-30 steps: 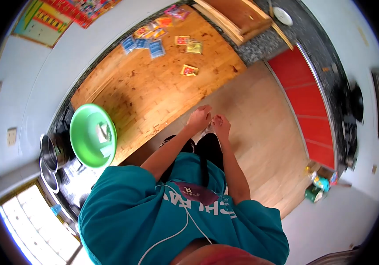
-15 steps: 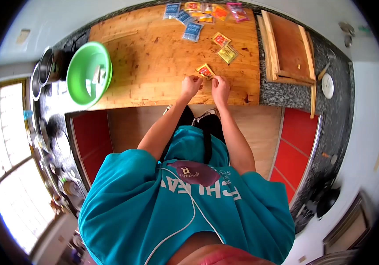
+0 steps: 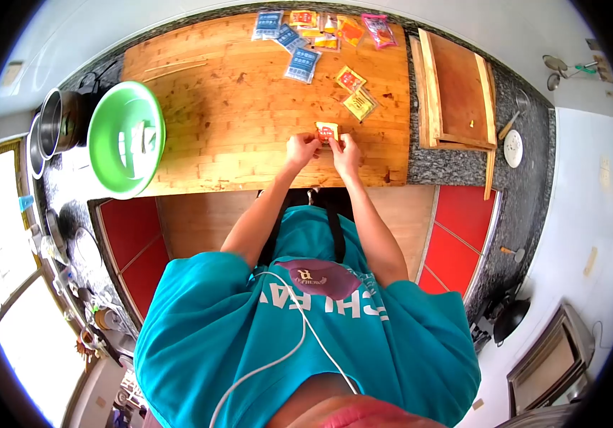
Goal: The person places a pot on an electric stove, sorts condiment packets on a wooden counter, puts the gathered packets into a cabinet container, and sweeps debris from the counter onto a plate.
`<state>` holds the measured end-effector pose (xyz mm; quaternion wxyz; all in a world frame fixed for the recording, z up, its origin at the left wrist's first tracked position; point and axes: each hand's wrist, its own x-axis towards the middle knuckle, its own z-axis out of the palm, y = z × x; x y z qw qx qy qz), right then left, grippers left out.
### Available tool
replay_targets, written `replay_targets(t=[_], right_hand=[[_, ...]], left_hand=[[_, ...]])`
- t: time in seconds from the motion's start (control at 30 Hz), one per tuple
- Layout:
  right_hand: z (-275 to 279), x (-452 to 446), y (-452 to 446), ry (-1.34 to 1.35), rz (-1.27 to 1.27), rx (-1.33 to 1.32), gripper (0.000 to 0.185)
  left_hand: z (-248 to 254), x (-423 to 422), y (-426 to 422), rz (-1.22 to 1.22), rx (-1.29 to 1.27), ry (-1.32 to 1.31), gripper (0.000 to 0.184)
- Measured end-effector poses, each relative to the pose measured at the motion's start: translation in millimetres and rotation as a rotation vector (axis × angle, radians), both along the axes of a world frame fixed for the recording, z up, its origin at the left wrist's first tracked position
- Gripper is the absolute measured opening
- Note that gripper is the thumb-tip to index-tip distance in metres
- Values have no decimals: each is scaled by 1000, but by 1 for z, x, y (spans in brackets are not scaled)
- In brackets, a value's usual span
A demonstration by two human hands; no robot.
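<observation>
Near the front edge of the wooden board (image 3: 242, 107), a small yellow and red packet (image 3: 327, 131) is pinched between my two hands. My left hand (image 3: 302, 150) has its fingers closed at the packet's left side. My right hand (image 3: 346, 155) grips its lower right side with thumb and fingers. Just beyond them lie a yellow packet (image 3: 360, 104) and a red and yellow packet (image 3: 350, 79). Farther back are several blue packets (image 3: 303, 65), an orange packet (image 3: 351, 31) and a pink packet (image 3: 379, 31).
A green basin (image 3: 125, 140) with something white inside stands at the left, beside metal pots (image 3: 51, 123). Thin sticks (image 3: 175, 70) lie at the back left. On the right are a wooden drawer-like box (image 3: 463, 93) and a white round lid (image 3: 513, 148) on the stone counter.
The view has swung round to face the board. Both hands have moved from over the floor beside the board to the yellow and red packet, which they now hold.
</observation>
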<state>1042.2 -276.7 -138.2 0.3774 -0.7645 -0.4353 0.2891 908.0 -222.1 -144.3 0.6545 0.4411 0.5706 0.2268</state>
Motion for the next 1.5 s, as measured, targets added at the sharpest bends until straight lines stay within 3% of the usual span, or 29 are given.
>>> replay_targets(t=[0.03, 0.07, 0.13, 0.17, 0.27, 0.3, 0.33, 0.4, 0.47, 0.53, 0.6, 0.67, 0.7, 0.77, 0.8, 0.83, 0.9, 0.93, 1.0, 1.07, 1.17, 1.2, 1.27, 1.33, 1.4, 1.43, 1.47, 1.5], right_hand=[[6, 4, 0, 211, -19, -1, 15], [13, 7, -1, 207, -20, -8, 15], [32, 9, 5, 877, -155, -75, 10], [35, 12, 7, 949, -137, -96, 10], [29, 22, 13, 783, 32, -78, 11], [32, 25, 16, 720, 103, -117, 12], [32, 28, 17, 727, 109, -122, 12], [35, 34, 25, 783, 153, -82, 13], [38, 40, 34, 885, 113, -81, 15], [35, 46, 42, 989, 88, -147, 14], [29, 58, 52, 920, 132, -166, 20], [22, 70, 65, 359, 204, -116, 24], [9, 74, 77, 310, 118, -35, 28], [9, 85, 107, 80, 180, 122, 25], [10, 92, 120, -87, 218, 150, 24], [11, 96, 131, -83, 234, 153, 24], [17, 99, 154, -587, 199, 324, 30], [21, 98, 160, -580, 214, 333, 30], [29, 94, 158, -723, 154, -9, 37], [15, 100, 159, -679, 202, 9, 37], [-10, 108, 159, -345, 390, 249, 28], [-4, 104, 156, -348, 382, 249, 28], [18, 89, 146, 23, 345, 218, 23], [31, 77, 135, -117, 343, 308, 21], [35, 61, 121, 212, 304, 293, 20], [33, 54, 115, 290, 311, 200, 20], [33, 53, 108, 158, 299, 108, 21], [33, 50, 104, 80, 279, 143, 22]], left_hand=[[5, -3, 3, 18, -78, -151, 19], [10, -6, 4, 41, -157, -299, 17], [19, -10, 6, 63, -179, -337, 16], [23, -12, 8, 68, -223, -390, 16], [36, -9, 15, 54, -237, -402, 17], [34, -7, 22, 21, -162, -280, 16], [33, -4, 25, -20, -91, -154, 16], [33, 6, 28, 14, -41, -156, 18], [34, 23, 28, 341, -179, -411, 21], [37, 33, 28, 473, -193, -403, 23], [28, 30, 35, 201, 173, -107, 24], [31, 37, 41, 236, 234, -14, 29], [42, 40, 45, 232, 239, 107, 30], [47, 41, 48, 240, 242, 235, 31], [49, 42, 50, 179, 374, 350, 32], [51, 43, 51, 117, 503, 467, 33], [64, 43, 51, 137, 556, 563, 33], [71, 42, 52, 137, 605, 654, 32], [61, 34, 54, 77, 551, 745, 32], [42, 26, 53, 86, 550, 723, 31], [51, 26, 49, 196, 456, 582, 28], [49, 27, 50, 190, 460, 579, 28], [43, 29, 51, 209, 492, 544, 27], [37, 34, 53, 247, 439, 470, 26], [31, 39, 55, 282, 384, 398, 26], [28, 43, 56, 417, 269, 82, 25], [25, 47, 57, 543, 146, -236, 24], [27, 49, 59, 532, 145, -242, 24]])
